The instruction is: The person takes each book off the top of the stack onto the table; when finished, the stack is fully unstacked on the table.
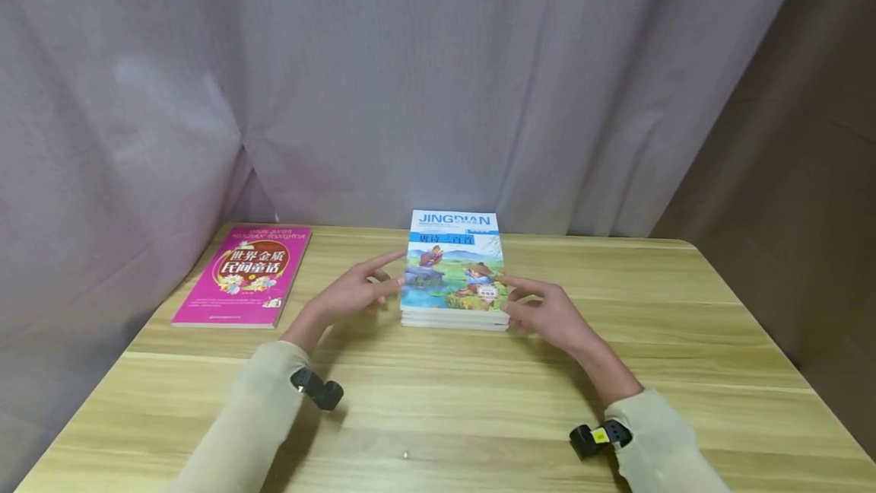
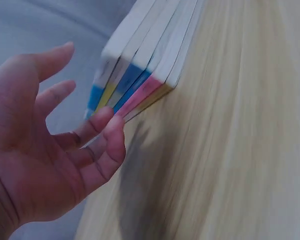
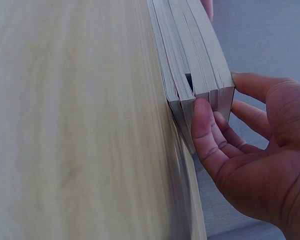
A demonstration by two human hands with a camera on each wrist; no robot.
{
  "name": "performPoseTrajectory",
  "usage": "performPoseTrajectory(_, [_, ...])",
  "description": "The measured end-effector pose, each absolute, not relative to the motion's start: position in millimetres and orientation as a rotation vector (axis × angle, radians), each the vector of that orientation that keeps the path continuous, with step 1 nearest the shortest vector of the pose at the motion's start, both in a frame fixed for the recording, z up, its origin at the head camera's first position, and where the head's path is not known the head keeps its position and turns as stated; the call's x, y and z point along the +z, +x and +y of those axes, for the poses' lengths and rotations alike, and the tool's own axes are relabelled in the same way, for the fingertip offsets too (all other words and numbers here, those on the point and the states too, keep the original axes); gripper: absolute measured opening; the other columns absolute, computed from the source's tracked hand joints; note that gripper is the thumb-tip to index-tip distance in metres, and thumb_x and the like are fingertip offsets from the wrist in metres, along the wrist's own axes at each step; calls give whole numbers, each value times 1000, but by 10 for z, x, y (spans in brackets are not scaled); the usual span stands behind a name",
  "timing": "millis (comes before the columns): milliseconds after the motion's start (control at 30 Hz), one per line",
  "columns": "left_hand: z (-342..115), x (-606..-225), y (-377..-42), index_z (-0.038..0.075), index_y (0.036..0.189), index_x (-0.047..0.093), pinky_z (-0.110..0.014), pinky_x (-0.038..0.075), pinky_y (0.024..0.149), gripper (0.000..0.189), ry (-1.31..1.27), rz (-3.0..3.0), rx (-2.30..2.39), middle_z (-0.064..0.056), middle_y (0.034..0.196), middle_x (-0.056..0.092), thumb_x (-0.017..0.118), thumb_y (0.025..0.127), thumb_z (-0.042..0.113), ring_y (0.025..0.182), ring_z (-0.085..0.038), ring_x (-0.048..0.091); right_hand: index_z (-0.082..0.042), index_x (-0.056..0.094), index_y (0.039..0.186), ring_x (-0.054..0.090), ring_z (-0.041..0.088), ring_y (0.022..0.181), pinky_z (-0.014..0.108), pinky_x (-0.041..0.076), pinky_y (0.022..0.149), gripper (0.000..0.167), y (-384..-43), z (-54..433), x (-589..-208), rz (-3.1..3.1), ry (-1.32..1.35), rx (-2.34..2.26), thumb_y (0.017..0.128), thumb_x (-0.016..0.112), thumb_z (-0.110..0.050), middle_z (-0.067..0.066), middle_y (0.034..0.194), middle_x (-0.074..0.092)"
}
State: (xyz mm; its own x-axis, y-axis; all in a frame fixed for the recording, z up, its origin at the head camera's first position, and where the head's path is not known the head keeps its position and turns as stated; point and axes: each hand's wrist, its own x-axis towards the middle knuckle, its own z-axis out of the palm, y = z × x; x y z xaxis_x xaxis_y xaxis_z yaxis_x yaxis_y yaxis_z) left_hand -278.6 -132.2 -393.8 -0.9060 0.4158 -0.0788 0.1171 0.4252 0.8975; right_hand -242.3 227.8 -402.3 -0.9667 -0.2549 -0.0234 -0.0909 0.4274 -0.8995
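A stack of several paperback books [image 1: 452,272] lies on the table, a blue and green illustrated cover on top. My left hand [image 1: 352,291] is at the stack's left side, fingers loosely bent and spread. In the left wrist view, its fingertips [image 2: 106,117] are right at the coloured spines. On the opposite side, my right hand [image 1: 547,314] touches the page edges with its fingertips [image 3: 202,107], while another finger reaches the top cover's edge. In the right wrist view, the page edges [image 3: 190,50] sit slightly uneven, with a dark gap between two books.
A pink book [image 1: 239,280] lies flat at the table's left, apart from the stack. Grey curtain [image 1: 445,82] hangs behind the wooden table [image 1: 479,402], and darker cloth covers the right side. A tiny pale speck [image 1: 406,454] is near the front.
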Motion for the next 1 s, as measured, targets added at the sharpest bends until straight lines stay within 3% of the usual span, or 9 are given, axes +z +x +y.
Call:
performPoseTrajectory(133, [-1133,-3977,-2871,34,166,34,-30,52,66,71,493,2331,1453,-12,109,55,67,103,39,76,-20,54,-4,52,155,71,25,83,36,64,73,59,-2413,2289,-4036,2482,-344,-1609,101,72,-18,26,123,62])
performPoseTrajectory(300, [-1022,-4002,-2947,36,165,36,-26,42,56,74,495,2284,1456,-10,107,55,72,101,38,61,-15,43,-6,53,155,72,25,83,36,65,74,59,-2401,2287,-4044,2478,-334,-1619,101,73,-18,25,122,63])
performPoseTrajectory(533, [-980,-3999,-2995,34,165,38,-26,42,56,79,482,2320,1475,-3,90,47,78,97,34,57,-13,41,-6,54,154,72,26,83,37,65,74,57,-2409,2287,-4018,2502,-321,-1599,101,72,-17,24,122,63])
performPoseTrajectory(767, [-993,-3993,-2990,34,164,40,-28,52,59,79,470,2383,1440,-6,89,51,79,95,37,62,-15,51,-9,53,155,73,26,85,37,65,76,59,-2421,2299,-4045,2493,-335,-1598,101,72,-21,24,123,63])
performPoseTrajectory(1000, [-1066,-3991,-2960,33,164,40,-32,58,60,80,431,2387,1450,-9,94,56,80,95,36,59,-15,52,-8,49,158,72,26,87,38,65,78,58,-2440,2343,-4091,2475,-344,-1595,105,68,-22,27,128,62])
